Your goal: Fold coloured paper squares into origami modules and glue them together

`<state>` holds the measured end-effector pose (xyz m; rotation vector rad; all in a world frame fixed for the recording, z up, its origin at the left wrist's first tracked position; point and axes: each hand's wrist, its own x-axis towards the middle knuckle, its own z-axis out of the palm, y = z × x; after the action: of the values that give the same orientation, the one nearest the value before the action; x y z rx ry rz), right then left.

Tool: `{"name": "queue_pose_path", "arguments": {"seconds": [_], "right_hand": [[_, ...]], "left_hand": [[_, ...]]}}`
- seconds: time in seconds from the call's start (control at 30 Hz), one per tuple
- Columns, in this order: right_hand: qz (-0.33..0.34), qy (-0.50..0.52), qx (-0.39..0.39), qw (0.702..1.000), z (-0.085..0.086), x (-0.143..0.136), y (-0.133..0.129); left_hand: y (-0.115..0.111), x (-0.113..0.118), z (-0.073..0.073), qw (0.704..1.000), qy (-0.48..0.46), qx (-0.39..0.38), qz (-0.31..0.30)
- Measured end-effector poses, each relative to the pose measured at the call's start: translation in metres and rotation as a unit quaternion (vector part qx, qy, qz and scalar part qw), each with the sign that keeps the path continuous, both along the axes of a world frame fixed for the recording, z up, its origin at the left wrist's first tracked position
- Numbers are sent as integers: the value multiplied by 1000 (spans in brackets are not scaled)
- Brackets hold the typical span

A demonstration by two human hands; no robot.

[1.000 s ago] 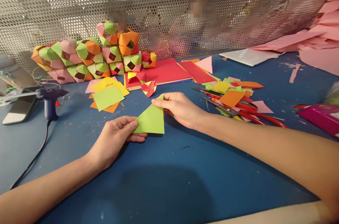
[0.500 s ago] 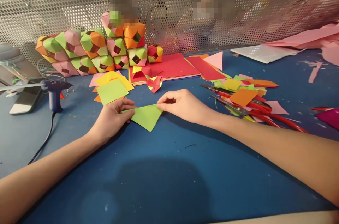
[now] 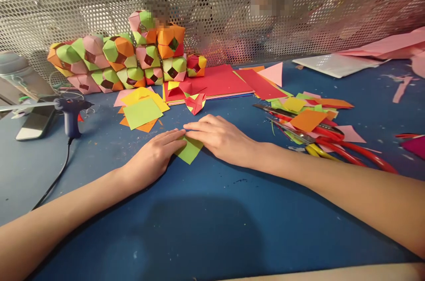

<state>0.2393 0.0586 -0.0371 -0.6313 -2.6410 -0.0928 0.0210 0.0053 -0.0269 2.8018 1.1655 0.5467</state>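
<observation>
A green sheet of paper (image 3: 190,151), folded into a triangle, lies on the blue table with one corner pointing toward me. My left hand (image 3: 156,152) rests flat over its left side, fingers stretched out. From the other side my right hand (image 3: 221,137) presses on the upper right part, its fingers also extended. The fingertips of both hands meet near the fold along the far edge, which they mostly hide. Just beyond them sits a small red and yellow folded paper piece (image 3: 195,103).
Left are a glue gun (image 3: 70,117), a phone (image 3: 35,121) and a bottle (image 3: 20,73). Stacked paper balls (image 3: 119,53) stand against the perforated metal screen (image 3: 212,15). Green and orange squares (image 3: 142,113) and red sheets (image 3: 215,82) lie ahead; scissors (image 3: 332,137) and scraps lie right.
My hands have moved together over the folded green paper. Fingers that were pinching its ends are now flat on it, covering more of it.
</observation>
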Motion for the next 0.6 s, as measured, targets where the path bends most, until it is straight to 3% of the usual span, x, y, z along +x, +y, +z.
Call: {"name": "queue_pose_path", "arguments": {"seconds": [0.23,0.47,0.6], "right_hand": [[28,-75,18,997,5,2,0],[-59,-237,22,969,39,13,-9],[-82,-226,-9,971,46,17,-8]], "left_hand": [[2,-2,3,997,68,-31,6],[-16,4,20,968,228,-16,100],[-17,4,26,951,271,9,149]]}}
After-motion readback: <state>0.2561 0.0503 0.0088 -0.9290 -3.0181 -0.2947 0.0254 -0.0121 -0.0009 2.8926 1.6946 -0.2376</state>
